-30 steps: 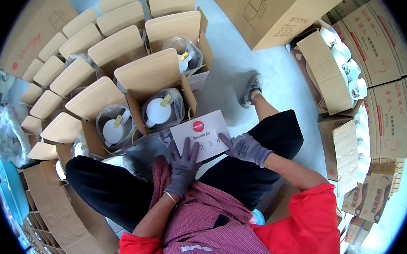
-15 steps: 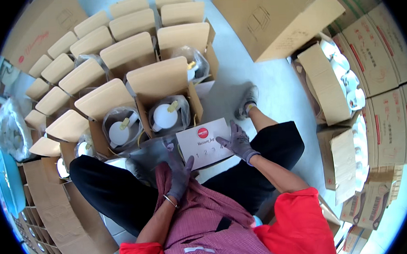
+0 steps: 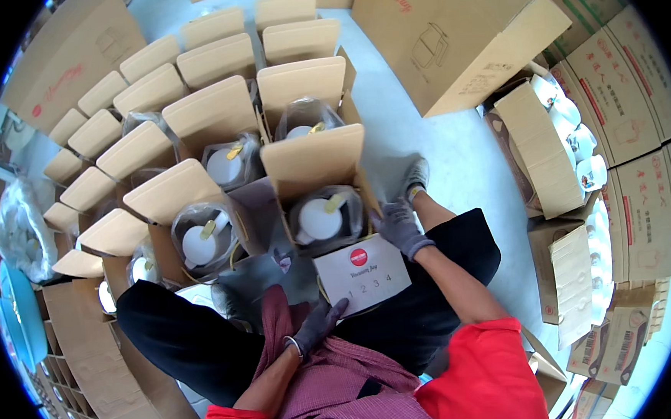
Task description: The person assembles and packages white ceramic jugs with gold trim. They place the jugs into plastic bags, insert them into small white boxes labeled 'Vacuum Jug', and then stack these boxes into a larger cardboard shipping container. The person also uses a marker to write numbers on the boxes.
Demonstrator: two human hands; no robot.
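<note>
right hand [image 3: 400,231] at carton [image 3: 367,284], jug [image 3: 320,220] inside

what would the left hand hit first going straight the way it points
Likely the white printed panel; the left hand overlaps its lower left corner here, though depth is unclear.

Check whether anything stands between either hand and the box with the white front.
Nothing visible does: the right hand is at the right side of the box, and the left hand is at its white front's lower left corner. Fingers hidden from this view can't be judged.
</note>
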